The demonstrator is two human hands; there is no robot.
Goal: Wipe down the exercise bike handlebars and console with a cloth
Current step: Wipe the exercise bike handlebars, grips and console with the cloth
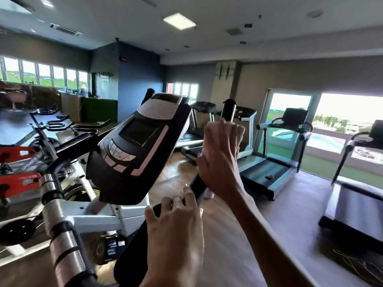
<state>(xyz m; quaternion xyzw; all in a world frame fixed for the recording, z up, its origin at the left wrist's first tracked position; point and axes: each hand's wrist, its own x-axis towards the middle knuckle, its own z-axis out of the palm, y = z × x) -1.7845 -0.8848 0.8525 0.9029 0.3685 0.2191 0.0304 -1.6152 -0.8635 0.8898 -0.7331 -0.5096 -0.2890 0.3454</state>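
Here both hands curl around the black handlebar (198, 188): right hand (219, 160) higher, left hand (176, 222) lower; cloth hidden.

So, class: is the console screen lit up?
No, the console screen is dark, showing no readout or glow.

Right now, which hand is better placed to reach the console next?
Probably the left hand: it holds the handlebar just below the console, on the console's side. The right hand grips the same bar higher up and further right.
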